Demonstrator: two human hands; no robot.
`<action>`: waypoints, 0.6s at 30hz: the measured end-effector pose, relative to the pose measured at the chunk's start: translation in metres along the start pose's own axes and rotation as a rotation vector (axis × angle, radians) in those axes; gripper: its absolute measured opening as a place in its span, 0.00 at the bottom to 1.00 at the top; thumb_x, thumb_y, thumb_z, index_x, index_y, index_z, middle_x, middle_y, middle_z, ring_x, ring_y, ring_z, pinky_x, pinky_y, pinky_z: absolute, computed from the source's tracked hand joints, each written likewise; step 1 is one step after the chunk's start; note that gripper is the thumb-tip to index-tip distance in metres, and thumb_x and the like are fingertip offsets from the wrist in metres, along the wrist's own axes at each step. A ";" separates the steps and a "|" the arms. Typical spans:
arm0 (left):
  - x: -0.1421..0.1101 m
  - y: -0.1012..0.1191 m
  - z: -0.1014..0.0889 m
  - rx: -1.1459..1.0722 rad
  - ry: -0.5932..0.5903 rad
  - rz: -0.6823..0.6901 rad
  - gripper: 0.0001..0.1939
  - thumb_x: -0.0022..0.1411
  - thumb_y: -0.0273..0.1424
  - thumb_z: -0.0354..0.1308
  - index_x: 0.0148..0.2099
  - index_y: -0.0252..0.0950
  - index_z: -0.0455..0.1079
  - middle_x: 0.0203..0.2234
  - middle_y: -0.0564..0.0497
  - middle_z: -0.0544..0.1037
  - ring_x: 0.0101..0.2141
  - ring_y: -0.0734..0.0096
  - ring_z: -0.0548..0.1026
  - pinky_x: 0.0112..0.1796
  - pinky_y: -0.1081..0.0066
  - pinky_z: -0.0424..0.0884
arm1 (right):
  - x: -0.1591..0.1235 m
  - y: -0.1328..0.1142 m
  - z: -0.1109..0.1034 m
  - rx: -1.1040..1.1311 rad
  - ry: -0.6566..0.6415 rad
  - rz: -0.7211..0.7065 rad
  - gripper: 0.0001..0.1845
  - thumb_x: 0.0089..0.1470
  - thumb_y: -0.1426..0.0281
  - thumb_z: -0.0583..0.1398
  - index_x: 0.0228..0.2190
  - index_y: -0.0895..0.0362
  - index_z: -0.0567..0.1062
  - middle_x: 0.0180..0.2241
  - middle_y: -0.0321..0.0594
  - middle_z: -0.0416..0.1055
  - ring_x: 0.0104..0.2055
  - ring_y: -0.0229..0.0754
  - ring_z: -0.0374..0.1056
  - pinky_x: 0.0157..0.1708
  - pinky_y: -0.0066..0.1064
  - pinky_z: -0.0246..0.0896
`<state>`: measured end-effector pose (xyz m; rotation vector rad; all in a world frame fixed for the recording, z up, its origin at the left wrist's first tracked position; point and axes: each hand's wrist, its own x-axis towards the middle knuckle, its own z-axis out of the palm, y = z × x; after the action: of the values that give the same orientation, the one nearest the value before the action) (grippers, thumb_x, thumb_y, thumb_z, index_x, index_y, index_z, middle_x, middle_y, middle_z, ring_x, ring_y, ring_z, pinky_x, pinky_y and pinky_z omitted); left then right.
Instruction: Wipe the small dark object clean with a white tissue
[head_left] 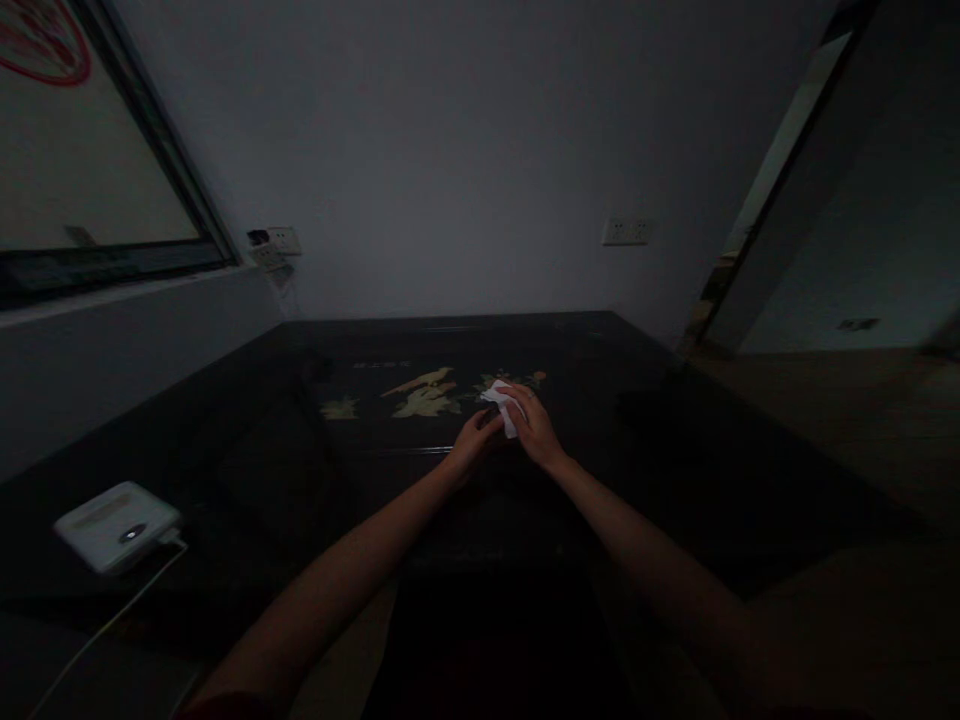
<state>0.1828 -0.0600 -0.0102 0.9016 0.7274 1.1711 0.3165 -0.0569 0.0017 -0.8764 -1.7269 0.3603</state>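
One tissue (510,418) is pinched in your right grip (537,425); your left grip (474,440), just beside, is unclear. Slackening could drop the tissue onto the worktop (600,385) beneath.

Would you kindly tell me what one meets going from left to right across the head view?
White box with a cable, left wall socket, gold bird design, left hand, white tissue or cloth, right hand, right wall socket.

Room to pass over table (690,450), right of right hand (534,425).
Left front: box (112,530) and cable (112,618) in the way; wall (450,180) blocks far edge.
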 end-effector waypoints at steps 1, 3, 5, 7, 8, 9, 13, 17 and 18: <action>0.000 0.000 0.000 0.003 -0.003 -0.004 0.18 0.50 0.33 0.67 0.43 0.33 0.70 0.44 0.43 0.73 0.43 0.62 0.73 0.48 0.58 0.70 | 0.001 0.004 0.001 0.045 0.033 0.034 0.20 0.60 0.56 0.50 0.46 0.51 0.73 0.49 0.44 0.68 0.55 0.47 0.61 0.57 0.42 0.52; -0.001 0.001 0.000 0.015 -0.017 -0.008 0.19 0.50 0.33 0.66 0.43 0.33 0.70 0.44 0.43 0.73 0.44 0.62 0.73 0.48 0.57 0.70 | 0.003 0.012 0.005 0.172 0.094 0.143 0.21 0.58 0.53 0.52 0.42 0.53 0.74 0.46 0.44 0.71 0.52 0.48 0.65 0.54 0.43 0.55; -0.001 0.001 -0.001 0.030 -0.033 -0.011 0.19 0.50 0.34 0.66 0.43 0.32 0.70 0.44 0.42 0.74 0.44 0.62 0.73 0.49 0.57 0.70 | 0.004 0.020 0.008 0.349 0.146 0.304 0.22 0.53 0.51 0.55 0.39 0.54 0.75 0.43 0.42 0.74 0.47 0.49 0.68 0.50 0.42 0.60; 0.000 0.001 -0.002 0.042 -0.043 -0.016 0.18 0.50 0.35 0.66 0.43 0.32 0.70 0.43 0.43 0.75 0.44 0.62 0.74 0.49 0.58 0.70 | 0.005 0.026 0.011 0.540 0.208 0.474 0.21 0.49 0.51 0.58 0.37 0.53 0.75 0.39 0.40 0.75 0.44 0.48 0.70 0.46 0.39 0.63; 0.000 0.001 -0.002 0.046 -0.045 -0.017 0.18 0.50 0.35 0.66 0.42 0.32 0.71 0.43 0.43 0.75 0.44 0.62 0.74 0.49 0.58 0.70 | 0.005 0.028 0.013 0.615 0.235 0.541 0.20 0.47 0.52 0.60 0.36 0.53 0.75 0.38 0.39 0.76 0.43 0.47 0.71 0.45 0.38 0.64; 0.000 0.001 -0.003 0.049 -0.047 -0.016 0.19 0.50 0.36 0.66 0.43 0.32 0.71 0.42 0.43 0.75 0.44 0.62 0.74 0.49 0.57 0.70 | 0.006 0.030 0.014 0.672 0.258 0.592 0.20 0.46 0.52 0.61 0.35 0.53 0.76 0.37 0.38 0.77 0.42 0.46 0.71 0.44 0.37 0.64; 0.001 0.000 -0.003 0.052 -0.047 -0.012 0.21 0.49 0.36 0.67 0.44 0.32 0.71 0.43 0.42 0.75 0.44 0.61 0.74 0.49 0.56 0.70 | 0.006 0.032 0.016 0.752 0.286 0.657 0.20 0.44 0.52 0.61 0.34 0.53 0.75 0.35 0.38 0.77 0.41 0.46 0.72 0.42 0.37 0.65; 0.001 0.000 -0.002 0.049 -0.027 -0.022 0.19 0.50 0.34 0.67 0.43 0.32 0.70 0.43 0.42 0.75 0.44 0.62 0.74 0.49 0.56 0.69 | 0.005 0.027 0.012 0.614 0.237 0.520 0.21 0.47 0.50 0.59 0.35 0.53 0.75 0.39 0.38 0.76 0.44 0.47 0.70 0.47 0.38 0.63; 0.001 0.000 -0.002 0.050 -0.026 -0.020 0.18 0.50 0.34 0.66 0.43 0.32 0.70 0.44 0.42 0.75 0.44 0.62 0.74 0.50 0.56 0.69 | 0.005 0.025 0.011 0.548 0.203 0.453 0.22 0.49 0.50 0.58 0.36 0.53 0.75 0.41 0.39 0.76 0.45 0.47 0.70 0.48 0.38 0.62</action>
<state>0.1814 -0.0588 -0.0108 0.9475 0.7454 1.1255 0.3154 -0.0348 -0.0141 -0.8490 -1.1417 0.9606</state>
